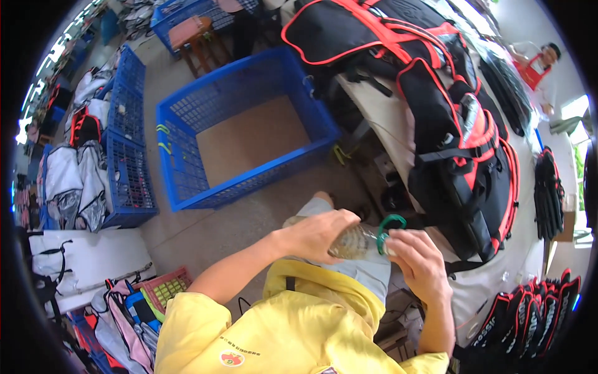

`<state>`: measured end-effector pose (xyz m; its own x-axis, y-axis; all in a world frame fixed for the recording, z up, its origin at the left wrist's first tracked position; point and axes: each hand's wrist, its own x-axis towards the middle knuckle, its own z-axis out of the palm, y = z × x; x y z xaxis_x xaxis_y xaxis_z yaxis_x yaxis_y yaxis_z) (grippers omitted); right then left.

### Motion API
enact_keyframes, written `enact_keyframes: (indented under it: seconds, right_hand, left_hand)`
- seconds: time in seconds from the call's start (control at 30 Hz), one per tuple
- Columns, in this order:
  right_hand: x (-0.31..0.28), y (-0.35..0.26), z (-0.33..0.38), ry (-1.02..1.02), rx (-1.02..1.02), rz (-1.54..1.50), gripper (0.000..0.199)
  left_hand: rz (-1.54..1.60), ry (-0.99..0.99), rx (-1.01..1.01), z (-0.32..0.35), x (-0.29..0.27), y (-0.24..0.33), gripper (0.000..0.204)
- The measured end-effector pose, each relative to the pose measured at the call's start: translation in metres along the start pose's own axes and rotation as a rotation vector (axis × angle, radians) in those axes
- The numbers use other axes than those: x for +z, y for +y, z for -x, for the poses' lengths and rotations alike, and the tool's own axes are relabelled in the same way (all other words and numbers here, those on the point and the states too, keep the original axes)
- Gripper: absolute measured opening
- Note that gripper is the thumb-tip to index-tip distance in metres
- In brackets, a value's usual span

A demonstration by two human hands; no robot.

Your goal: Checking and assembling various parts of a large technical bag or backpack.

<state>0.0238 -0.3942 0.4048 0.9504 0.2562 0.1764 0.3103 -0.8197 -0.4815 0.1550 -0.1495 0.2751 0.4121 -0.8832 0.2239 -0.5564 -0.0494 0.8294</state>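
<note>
A clear bottle (354, 242) with pale liquid in it lies tilted sideways in front of my body. My left hand (319, 233) is wrapped round its base end. At the neck end, the fingers of my right hand (416, 254) are closed on the bottle's top, where a green carrying loop (392, 222) stands up. My right fingers hide most of the cap, so I cannot tell whether it is on or loose. Just to the right, black bags with red-orange trim (458, 143) lie on the table, apart from both hands.
A large blue plastic crate (246, 174) with a cardboard-brown bottom stands ahead on the floor. More blue crates (128, 137) hold grey fabric pieces at the left. The pale table (383, 118) runs along my right. Another person (537, 71) in a red apron is at the far right.
</note>
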Motion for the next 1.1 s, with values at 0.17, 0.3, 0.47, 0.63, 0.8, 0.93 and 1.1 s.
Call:
enact_keyframes:
  seconds: [0.17,0.3,0.47,0.63,0.8,0.93,1.1]
  right_hand:
    - [-0.008,-0.008,0.022,-0.187,-0.022,0.056,0.041]
    - [0.022,0.011,0.037,-0.227,0.235,-0.051,0.023]
    - [0.062,0.039,0.044,-0.256,0.534,-0.142,0.026]
    - [0.058,0.043,0.031,-0.117,-0.057,0.19,0.039]
    - [0.075,0.042,0.044,-0.007,0.424,-0.021,0.03]
    - [0.052,0.033,0.009,-0.164,0.703,-0.16,0.031]
    - [0.061,0.061,-0.037,-0.039,0.651,-0.106,0.033]
  left_hand:
    - [0.07,-0.185,0.022,0.006,0.005,0.01,0.089]
    - [0.049,-0.255,-0.002,0.003,0.011,0.008,0.088]
    - [-0.144,-0.211,0.027,0.002,0.015,-0.009,0.09]
    - [-0.136,-0.226,0.023,-0.006,0.021,-0.017,0.092]
    - [-0.16,-0.222,0.015,-0.017,0.043,-0.034,0.093]
    - [-0.235,-0.034,0.144,-0.025,0.044,-0.052,0.097]
    - [-0.213,0.222,0.211,-0.06,0.05,-0.103,0.102]
